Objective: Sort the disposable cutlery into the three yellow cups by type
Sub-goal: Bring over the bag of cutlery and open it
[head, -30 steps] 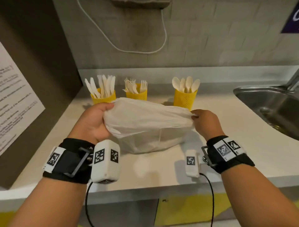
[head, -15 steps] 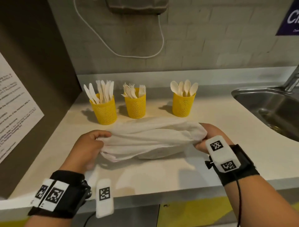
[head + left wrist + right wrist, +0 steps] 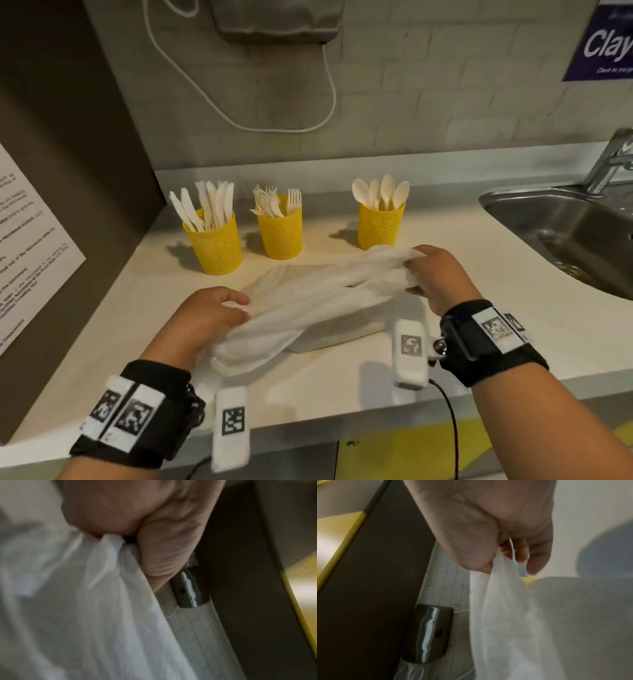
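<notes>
Three yellow mesh cups stand in a row at the back of the counter: the left cup [image 3: 215, 247] holds knives, the middle cup [image 3: 280, 233] holds forks, the right cup [image 3: 379, 226] holds spoons. In front of them a white plastic bag [image 3: 318, 305] stretches between both hands above the counter. My left hand [image 3: 219, 313] grips the bag's near left end [image 3: 109, 563]. My right hand [image 3: 435, 274] grips its far right end [image 3: 503, 588], just in front of the spoon cup. What the bag contains is hidden.
A steel sink [image 3: 568, 236] with a tap [image 3: 613, 161] is set into the counter [image 3: 479, 274] at the right. A dark panel with a printed notice [image 3: 24, 246] walls off the left. A metal dispenser [image 3: 277, 20] with a white cable hangs on the tiled wall.
The bag came down from in front of the cups to the counter, then my right hand lifted its end up and back while my left hand drew nearer.
</notes>
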A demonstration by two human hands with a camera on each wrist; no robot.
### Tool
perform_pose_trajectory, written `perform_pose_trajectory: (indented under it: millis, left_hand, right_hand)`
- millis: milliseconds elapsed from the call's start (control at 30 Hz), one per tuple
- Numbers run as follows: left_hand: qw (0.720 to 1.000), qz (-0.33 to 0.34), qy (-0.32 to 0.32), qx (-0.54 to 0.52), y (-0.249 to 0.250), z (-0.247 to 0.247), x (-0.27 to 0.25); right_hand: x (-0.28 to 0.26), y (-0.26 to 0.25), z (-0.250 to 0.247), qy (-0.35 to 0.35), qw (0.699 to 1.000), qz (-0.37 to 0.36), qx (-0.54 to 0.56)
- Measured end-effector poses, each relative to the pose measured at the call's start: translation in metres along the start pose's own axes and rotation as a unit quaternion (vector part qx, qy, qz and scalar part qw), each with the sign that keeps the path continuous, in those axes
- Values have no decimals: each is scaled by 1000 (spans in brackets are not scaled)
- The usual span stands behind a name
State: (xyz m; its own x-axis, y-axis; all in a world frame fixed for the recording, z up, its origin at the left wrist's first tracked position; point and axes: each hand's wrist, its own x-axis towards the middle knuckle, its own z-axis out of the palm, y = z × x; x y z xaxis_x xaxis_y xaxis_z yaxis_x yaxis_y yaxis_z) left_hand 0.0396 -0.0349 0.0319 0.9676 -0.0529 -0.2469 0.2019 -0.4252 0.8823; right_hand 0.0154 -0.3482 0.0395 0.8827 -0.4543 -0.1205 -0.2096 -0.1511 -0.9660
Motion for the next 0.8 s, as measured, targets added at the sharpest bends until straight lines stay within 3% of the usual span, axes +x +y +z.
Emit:
perform_pose_trajectory:
  millis: [67,167,300,367,400,433,467,533,600,667,733,800]
  left_hand:
    - [988,59,34,137,-9,-4,-1]
    - [978,70,68,185,-21,-10,-1]
    - [988,43,60,133,-27,-13,4]
    - [998,-11,47,-39,-26,-10,10]
    - [986,-48,22,-159,-25,-7,14]
    - [960,-80,-7,-270,-22,-7,17]
    - [930,-97,-38,-352,-20,-6,22]
    - [879,-130,-48,-457,-16,-12,27]
    - [845,-172,-36,-505,-9,-16,28]
    - [842,-168,-69,-509,-3,-12,23]
    - [883,-149,-52,-442,5,-3,16]
    - [880,-175,-61,-437,12,4,10]
  right_hand:
    - [1,-2,-4,11,997,26,78]
    - [10,1,-7,-10,959,121,255]
    - [7,3,-3,-122,902,174,377]
    - [10,14,1,-138,879,206,407]
    - [12,17,4,-144,887,223,377]
    - [11,16,4,-100,911,221,333]
    - [16,26,2,-80,914,212,336]
    - [12,34,1,-121,915,176,342]
    - [8,42,-5,-171,918,179,309]
    - [1,40,-7,-193,928,170,271]
    - [-6,31,-6,-180,945,161,222]
    - [-4,26,-9,-169,954,150,196]
